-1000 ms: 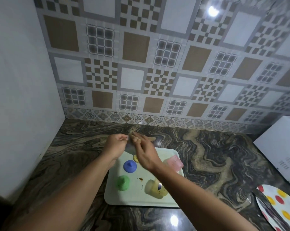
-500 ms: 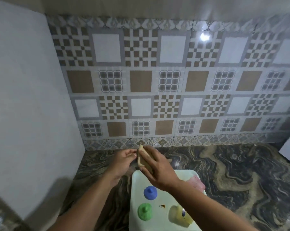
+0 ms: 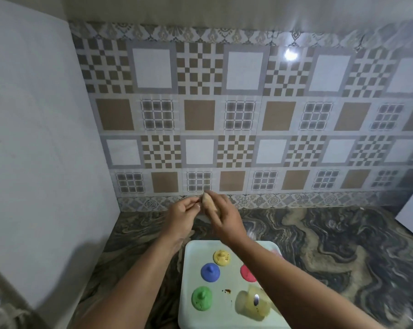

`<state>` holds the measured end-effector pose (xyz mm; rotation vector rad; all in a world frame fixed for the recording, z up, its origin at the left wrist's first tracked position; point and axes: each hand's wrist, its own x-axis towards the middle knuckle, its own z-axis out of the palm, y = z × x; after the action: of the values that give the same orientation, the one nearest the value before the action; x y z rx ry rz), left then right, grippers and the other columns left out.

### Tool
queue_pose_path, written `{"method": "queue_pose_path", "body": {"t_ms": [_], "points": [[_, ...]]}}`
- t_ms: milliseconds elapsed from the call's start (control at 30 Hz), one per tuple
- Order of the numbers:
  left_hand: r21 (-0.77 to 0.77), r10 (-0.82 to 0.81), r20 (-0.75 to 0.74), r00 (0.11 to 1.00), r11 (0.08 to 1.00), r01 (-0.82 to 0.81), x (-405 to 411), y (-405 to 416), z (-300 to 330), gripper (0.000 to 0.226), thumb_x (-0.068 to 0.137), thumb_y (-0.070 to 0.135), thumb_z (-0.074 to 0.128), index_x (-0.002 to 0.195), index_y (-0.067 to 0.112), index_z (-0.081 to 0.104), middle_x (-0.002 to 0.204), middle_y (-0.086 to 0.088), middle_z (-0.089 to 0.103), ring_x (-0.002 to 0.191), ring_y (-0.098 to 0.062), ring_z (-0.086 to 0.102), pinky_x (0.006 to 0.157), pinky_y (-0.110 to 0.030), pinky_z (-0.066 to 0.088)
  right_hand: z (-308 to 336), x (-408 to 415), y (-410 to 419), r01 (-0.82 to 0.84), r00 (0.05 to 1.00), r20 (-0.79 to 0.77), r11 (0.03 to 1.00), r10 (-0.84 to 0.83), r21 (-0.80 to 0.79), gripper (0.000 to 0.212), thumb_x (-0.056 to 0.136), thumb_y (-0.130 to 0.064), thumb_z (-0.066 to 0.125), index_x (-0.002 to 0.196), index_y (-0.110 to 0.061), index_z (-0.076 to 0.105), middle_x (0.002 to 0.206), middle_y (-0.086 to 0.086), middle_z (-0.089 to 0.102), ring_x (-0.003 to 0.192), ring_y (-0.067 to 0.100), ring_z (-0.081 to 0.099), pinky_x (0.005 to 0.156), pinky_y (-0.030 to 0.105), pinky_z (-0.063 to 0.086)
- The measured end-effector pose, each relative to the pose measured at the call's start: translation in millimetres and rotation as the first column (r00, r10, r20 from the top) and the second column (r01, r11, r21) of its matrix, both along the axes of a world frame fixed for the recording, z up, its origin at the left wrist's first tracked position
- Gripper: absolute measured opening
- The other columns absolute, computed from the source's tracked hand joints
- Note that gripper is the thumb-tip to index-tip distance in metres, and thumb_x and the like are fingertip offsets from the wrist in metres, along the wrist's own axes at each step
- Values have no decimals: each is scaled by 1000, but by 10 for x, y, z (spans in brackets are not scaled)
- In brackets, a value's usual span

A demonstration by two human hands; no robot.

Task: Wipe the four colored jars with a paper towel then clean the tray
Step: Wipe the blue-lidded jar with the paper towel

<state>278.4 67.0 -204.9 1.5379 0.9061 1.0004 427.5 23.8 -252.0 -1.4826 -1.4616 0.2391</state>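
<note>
- While both hands meet at the centre of the frame, above the far edge of the table (image 3: 331, 245), the right hand (image 3: 224, 218) curls its fingers round a small folded paper towel (image 3: 208, 205), beige and pointed at the top.
- The left hand (image 3: 183, 216) pinches the towel's left edge with thumb and fingertips, so both hands hold the same wad.
- The towel's long axis runs roughly upright, tilting slightly toward the lower right of the frame.
- Below the hands, in the lower centre, sits the pale tray (image 3: 189, 257), well apart from the towel.
- On it stand the yellow lid (image 3: 221, 257), the blue lid (image 3: 209, 271), the green lid (image 3: 202, 298) and a red lid (image 3: 247, 273), the last partly hidden by the right forearm.
- A translucent yellow jar (image 3: 253, 305) lies tipped on its side at the tray's lower right, beside a small brown stain (image 3: 227, 291).
- The jars lie down-frame from the fingers, toward the person; the yellow lid is nearest the towel.
- My judgement: the towel is being readied, and no wiping has begun.
- The right hand, holding most of the towel, seems better placed to bring it down; the left could then steady a jar.
</note>
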Motion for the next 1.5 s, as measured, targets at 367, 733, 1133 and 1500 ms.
{"method": "queue_pose_path", "body": {"t_ms": [367, 733, 1133, 1500], "points": [[-473, 63, 197, 978, 880, 38, 122, 210, -19, 22, 100, 15, 51, 104, 14, 73, 90, -8, 75, 89, -24, 67, 80, -42, 54, 235, 33, 227, 82, 921, 382, 996, -82, 16, 54, 107, -56, 43, 153, -27, 48, 136, 5, 57, 124, 24, 54, 101, 42, 51], [-93, -119, 209, 971, 986, 140, -123, 91, -162, 24, 104, 14, 51, 111, 19, 74, 120, -11, 72, 121, -31, 63, 108, -51, 47, 434, 274, 162, -130, 599, -777, 934, -194, -333, 47, 106, -55, 48, 108, -13, 69, 108, 21, 70, 95, 35, 74, 82, 53, 65], [213, -264, -55, 963, 939, 269, 0, -90, -76, 30, 102, 5, 54, 111, 27, 72, 101, 16, 77, 100, 1, 68, 93, -17, 50, 442, 231, -57, -202, 814, -580, 937, 0, -284, 41, 107, -50, 53, 95, -16, 75, 83, 4, 73, 79, 19, 69, 73, 35, 58], [250, -217, -36, 975, 943, 219, -1, -159, -103, 22, 99, 8, 58, 99, 24, 73, 93, 6, 76, 91, -10, 69, 86, -24, 53, 249, 180, -228, -29, 958, -285, 1000, 31, 11, 28, 106, -42, 57, 94, -22, 72, 82, -7, 63, 75, 9, 58, 69, 28, 47]]}}
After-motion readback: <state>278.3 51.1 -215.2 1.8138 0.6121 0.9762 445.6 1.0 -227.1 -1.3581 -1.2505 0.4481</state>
